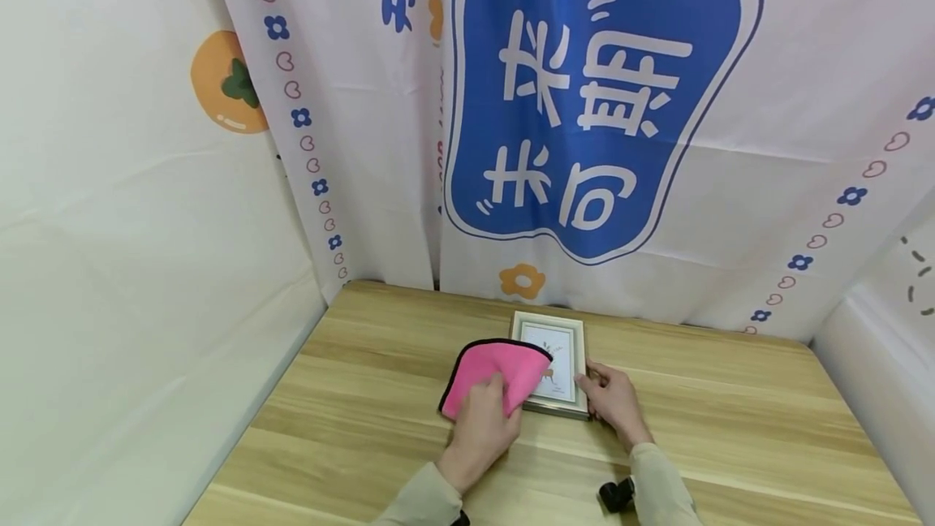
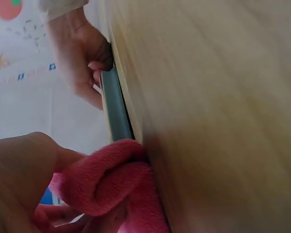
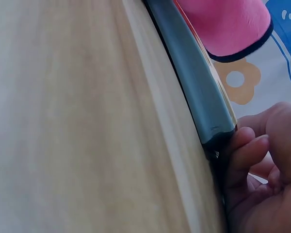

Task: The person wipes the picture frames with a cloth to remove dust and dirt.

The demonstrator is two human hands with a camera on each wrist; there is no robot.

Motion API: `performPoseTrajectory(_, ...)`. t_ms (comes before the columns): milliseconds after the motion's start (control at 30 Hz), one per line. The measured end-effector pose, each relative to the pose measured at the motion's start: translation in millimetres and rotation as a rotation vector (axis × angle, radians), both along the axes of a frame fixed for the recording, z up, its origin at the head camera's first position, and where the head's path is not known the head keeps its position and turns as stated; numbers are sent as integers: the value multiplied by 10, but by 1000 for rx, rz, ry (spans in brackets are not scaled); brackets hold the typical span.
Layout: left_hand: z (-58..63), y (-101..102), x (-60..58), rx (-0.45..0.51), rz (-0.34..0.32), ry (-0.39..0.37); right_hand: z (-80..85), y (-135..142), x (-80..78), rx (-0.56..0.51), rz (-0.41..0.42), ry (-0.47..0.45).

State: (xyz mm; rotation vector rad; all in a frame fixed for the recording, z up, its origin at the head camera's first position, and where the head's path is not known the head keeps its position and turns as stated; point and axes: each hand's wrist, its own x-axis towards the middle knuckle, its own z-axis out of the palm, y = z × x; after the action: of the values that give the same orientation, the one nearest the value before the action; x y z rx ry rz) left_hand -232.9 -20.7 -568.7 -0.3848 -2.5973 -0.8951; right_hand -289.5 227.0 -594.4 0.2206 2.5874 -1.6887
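A pink cloth (image 1: 478, 365) with a black edge is bunched in my left hand (image 1: 484, 428), its far corner lying over the left part of a picture frame (image 1: 577, 339). In the left wrist view the fingers grip a fold of the fuzzy cloth (image 2: 111, 179) against the frame's side. The picture frame has a pale border around a white print and lies flat, face up. My right hand (image 1: 615, 403) holds its right edge, thumb on top. The right wrist view shows fingers (image 3: 247, 150) curled at the frame's corner (image 3: 216, 128).
The wooden table (image 1: 351, 445) carries the frame near its back edge. Behind it hangs a white curtain (image 1: 380, 185) with a blue printed panel (image 1: 584, 88). A white wall (image 1: 146, 266) stands at the left. A black device (image 1: 617, 496) is beside the right sleeve.
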Motion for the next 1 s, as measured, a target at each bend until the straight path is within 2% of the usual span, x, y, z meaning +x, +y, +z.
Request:
performPoseTrajectory(133,76,36,50,-71,-12,7,-10,-8,-1,-11,10,-4)
performPoseTrajectory(267,160,118,111,-103,-59,-20,7,15,-1,-8,14,-8)
performPoseTrajectory(367,166,198,166,-102,-109,-38,5,13,5,-13,13,-9)
performPoseTrajectory(500,152,300,205,-115,-144,-19,4,7,19,-28,0,-18)
performPoseTrajectory(833,92,473,176,-238,-75,-12,25,-5,-3,-24,9,-46)
performPoseTrajectory(1000,83,550,147,-282,-71,13,34,5,-31,-33,25,-47)
